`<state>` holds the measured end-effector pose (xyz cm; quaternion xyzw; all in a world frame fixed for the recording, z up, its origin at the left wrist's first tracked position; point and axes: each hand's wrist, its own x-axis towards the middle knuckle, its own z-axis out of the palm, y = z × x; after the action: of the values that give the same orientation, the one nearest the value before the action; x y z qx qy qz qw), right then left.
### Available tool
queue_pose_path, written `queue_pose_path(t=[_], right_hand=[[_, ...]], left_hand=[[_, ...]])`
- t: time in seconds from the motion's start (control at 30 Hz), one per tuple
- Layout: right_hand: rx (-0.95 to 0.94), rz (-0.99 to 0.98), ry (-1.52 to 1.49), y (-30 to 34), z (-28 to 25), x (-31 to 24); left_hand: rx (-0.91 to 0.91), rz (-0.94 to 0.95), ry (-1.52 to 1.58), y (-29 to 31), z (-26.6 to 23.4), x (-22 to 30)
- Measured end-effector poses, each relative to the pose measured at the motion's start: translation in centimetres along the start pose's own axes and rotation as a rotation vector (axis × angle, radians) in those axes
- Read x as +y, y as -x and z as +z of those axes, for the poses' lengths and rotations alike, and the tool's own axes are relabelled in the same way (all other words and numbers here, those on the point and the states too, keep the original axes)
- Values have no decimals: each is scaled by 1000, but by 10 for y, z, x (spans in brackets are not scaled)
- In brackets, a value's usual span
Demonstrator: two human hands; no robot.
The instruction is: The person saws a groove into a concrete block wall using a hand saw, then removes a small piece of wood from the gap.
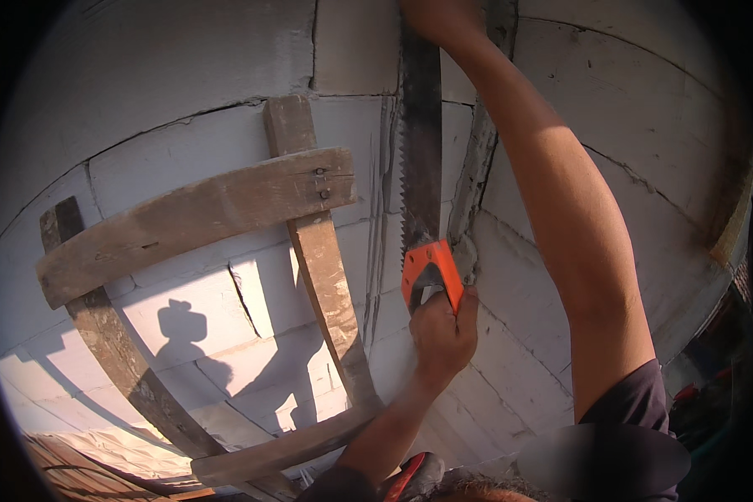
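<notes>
Before a sun-patched white block wall [209, 75], the left hand [443, 339] is clasping a handsaw [422, 184] by its orange handle [450, 266] right of a wooden ladder [322, 272], while the right hand [448, 18] is covering the blade's [422, 100] far end, grip unclear.

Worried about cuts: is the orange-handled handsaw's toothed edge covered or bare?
Bare: the long dark metal blade shows exposed teeth; its tip isn't visible.
</notes>
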<state>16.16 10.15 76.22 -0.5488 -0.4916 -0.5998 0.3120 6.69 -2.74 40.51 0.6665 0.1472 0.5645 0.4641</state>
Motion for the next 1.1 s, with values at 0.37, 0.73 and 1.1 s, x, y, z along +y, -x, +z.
queue_pose_path(t=[0.37, 0.73, 1.1], right_hand=[[-656, 554, -498, 338, -50, -93], [16, 203, -405, 60, -58, -2], [-142, 345, -400, 93, -22, -37]], left_hand=[[-136, -349, -216, 285, -25, -154], [-46, 68, -52, 57, -3, -14], [53, -41, -143, 67, -10, -49]])
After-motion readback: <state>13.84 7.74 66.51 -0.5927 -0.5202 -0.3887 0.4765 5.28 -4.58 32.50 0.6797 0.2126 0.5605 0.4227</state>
